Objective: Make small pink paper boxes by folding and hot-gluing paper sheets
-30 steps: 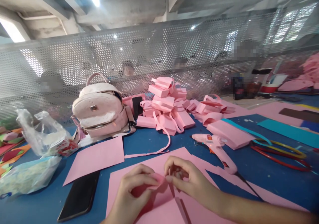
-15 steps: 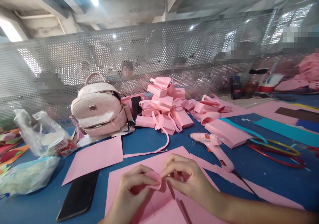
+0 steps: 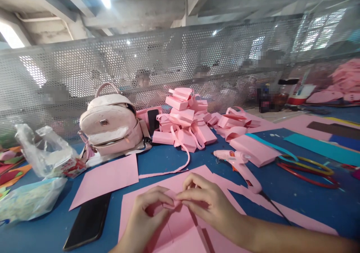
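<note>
Between my two hands is a folded piece of pink paper [image 3: 180, 226], its upper edge bent and pinched. My left hand [image 3: 150, 211] grips that edge between thumb and fingers, from the left. From the right, my right hand [image 3: 204, 200] pinches the same edge, with its fingertips close to the left ones. The fingers partly hide the held edge. Underneath lies a larger pink sheet [image 3: 131, 204] on the blue table [image 3: 157, 159]. A pink glue gun [image 3: 242, 166] rests on its side beyond my right hand.
Folded pink paper pieces [image 3: 182, 118] are heaped at the back, beside a pale pink backpack [image 3: 112, 122]. A black phone [image 3: 88, 223] lies partly under a pink sheet [image 3: 107, 178]. Plastic bags [image 3: 33, 200] sit at left. Coloured rings [image 3: 309, 174] and a blue strip [image 3: 323, 148] lie at right.
Both hands have shifted slightly left and closer together at the paper's edge. The pinched edge is more bent over and more covered by the fingers. The view has turned slightly.
</note>
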The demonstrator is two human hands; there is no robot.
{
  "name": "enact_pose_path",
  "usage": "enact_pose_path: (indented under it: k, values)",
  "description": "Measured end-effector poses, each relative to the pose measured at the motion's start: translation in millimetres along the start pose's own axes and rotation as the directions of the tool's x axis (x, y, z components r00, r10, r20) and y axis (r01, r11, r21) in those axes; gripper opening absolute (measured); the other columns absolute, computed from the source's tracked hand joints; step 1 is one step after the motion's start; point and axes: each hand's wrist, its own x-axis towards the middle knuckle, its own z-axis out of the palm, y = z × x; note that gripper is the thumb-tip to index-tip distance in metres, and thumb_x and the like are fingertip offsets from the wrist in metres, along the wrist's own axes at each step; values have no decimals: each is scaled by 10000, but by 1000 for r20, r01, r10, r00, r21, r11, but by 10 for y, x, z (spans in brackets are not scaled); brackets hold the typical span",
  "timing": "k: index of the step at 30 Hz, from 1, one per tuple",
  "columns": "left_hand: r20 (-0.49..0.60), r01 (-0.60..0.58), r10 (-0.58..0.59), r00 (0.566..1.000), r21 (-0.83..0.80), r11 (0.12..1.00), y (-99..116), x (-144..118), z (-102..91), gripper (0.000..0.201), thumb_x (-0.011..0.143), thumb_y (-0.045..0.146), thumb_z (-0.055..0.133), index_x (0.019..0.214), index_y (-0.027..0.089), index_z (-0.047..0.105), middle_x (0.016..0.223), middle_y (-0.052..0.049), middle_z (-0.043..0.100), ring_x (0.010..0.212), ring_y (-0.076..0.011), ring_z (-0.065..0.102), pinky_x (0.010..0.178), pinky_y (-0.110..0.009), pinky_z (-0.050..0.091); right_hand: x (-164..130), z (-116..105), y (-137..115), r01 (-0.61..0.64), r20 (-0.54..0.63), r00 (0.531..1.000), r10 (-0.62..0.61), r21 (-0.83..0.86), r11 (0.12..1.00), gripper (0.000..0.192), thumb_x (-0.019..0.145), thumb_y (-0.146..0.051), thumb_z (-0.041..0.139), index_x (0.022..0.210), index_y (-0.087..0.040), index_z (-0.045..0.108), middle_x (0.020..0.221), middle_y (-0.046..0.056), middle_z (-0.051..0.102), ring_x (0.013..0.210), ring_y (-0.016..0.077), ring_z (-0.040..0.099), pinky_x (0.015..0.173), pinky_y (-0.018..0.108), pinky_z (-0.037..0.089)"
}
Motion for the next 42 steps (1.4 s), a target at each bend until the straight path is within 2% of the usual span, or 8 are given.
enact_pose_path:
  k: [5, 8, 14, 22, 29, 34, 37, 42]
  values:
    - [-35, 74, -75, 997, -23, 997, 55, -5, 30, 125, 784, 115, 703, 700, 197, 658, 786, -24, 748, 777, -180, 713, 762, -257, 574, 16, -2, 4, 56, -17, 998, -57, -29, 998, 252, 1009, -254, 559, 1131, -341, 762, 934, 37, 623, 853, 162, 610, 749, 272, 480]
    - [-43, 93, -93, 995, 4, 996, 62, -4, 27, 134, 791, 160, 721, 686, 195, 646, 804, -27, 750, 798, -182, 714, 769, -252, 569, 38, 7, 6, 35, -57, 998, -36, -29, 999, 184, 987, -295, 608, 1046, -304, 782, 893, 36, 667, 861, 180, 617, 758, 287, 484]
    - [-34, 70, -68, 997, 46, 997, 40, -2, -6, 125, 787, 150, 710, 689, 194, 646, 866, -35, 766, 815, -181, 718, 761, -238, 566, 70, 8, 10, 13, -104, 994, -14, -14, 1000, 103, 926, -307, 701, 880, -259, 779, 835, 25, 708, 831, 187, 618, 750, 298, 472]
    - [-64, 70, -68, 996, 32, 997, 23, -23, 21, 142, 792, 172, 717, 677, 194, 637, 858, -33, 755, 802, -167, 707, 755, -214, 560, 48, 5, 6, 6, -106, 994, -12, -53, 999, 71, 902, -301, 723, 877, -267, 780, 857, 16, 637, 839, 167, 596, 694, 262, 452]
    - [27, 0, -3, 1000, 113, 994, -73, -40, -32, 172, 815, 147, 713, 701, 199, 597, 909, -26, 755, 845, -160, 716, 772, -203, 562, 37, 50, -22, -102, -46, 994, 102, 2, 995, 119, 940, -304, 662, 842, -241, 692, 900, -5, 590, 787, 131, 553, 634, 233, 406]
    - [35, -44, 39, 999, 156, 987, -100, -52, -41, 188, 833, 173, 716, 709, 204, 577, 919, -19, 753, 843, -156, 721, 780, -199, 567, 27, 88, -55, -229, -4, 973, 230, 51, 972, 92, 942, -288, 646, 865, -239, 650, 865, -35, 584, 702, 109, 498, 621, 228, 382]
    - [21, -72, 69, 997, 220, 973, -83, -46, -52, 100, 822, 176, 732, 813, 221, 643, 907, -11, 759, 863, -168, 729, 791, -202, 573, 23, 104, -68, -281, -6, 959, 282, 76, 957, 116, 948, -318, 633, 869, -233, 628, 830, -44, 594, 679, 110, 477, 612, 230, 371]
    - [33, -152, 149, 988, 319, 935, -52, -40, -79, 131, 846, 199, 718, 968, 243, 698, 924, -6, 774, 840, -167, 735, 776, -194, 578, 26, 106, -84, -386, 3, 922, 388, 126, 914, 92, 925, -312, 660, 905, -237, 612, 813, -61, 597, 680, 108, 477, 628, 225, 375]
